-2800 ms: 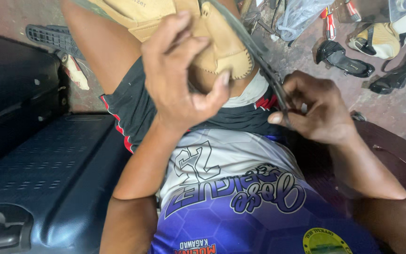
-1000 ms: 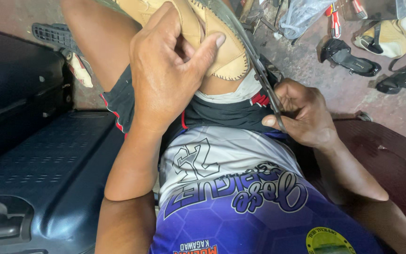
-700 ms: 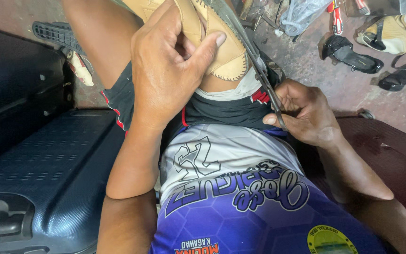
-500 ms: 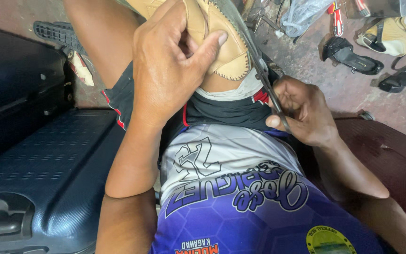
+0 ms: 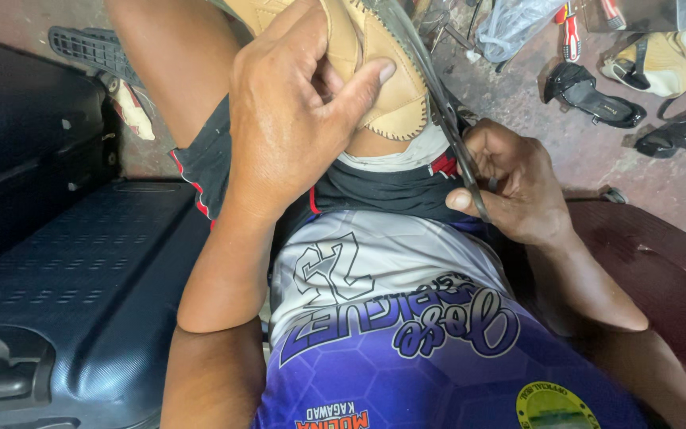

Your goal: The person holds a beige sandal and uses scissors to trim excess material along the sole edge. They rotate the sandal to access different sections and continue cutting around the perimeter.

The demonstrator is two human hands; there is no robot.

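Note:
My left hand (image 5: 287, 119) grips a tan leather shoe upper (image 5: 387, 79) with a stitched scalloped edge, pressed against my raised knee. Thumb and fingers pinch the leather from both sides. My right hand (image 5: 510, 187) is shut around a long dark metal tool (image 5: 446, 127), thin like a blade or scissors, whose shaft runs up along the right edge of the leather. The tool's far tip goes out of the top of the view. Below both hands lies my blue and white jersey (image 5: 406, 334).
A dark hard-shell suitcase (image 5: 65, 286) fills the left side. On the concrete floor at the upper right lie black sandals (image 5: 593, 95), a tan shoe (image 5: 660, 63), a red-handled screwdriver (image 5: 572, 36) and a plastic bag (image 5: 514, 24). A dark red seat (image 5: 660, 262) is at right.
My left hand closed its thumb over the leather piece and holds it tighter. My right hand slid slightly with the tool along the leather's edge; little else moved.

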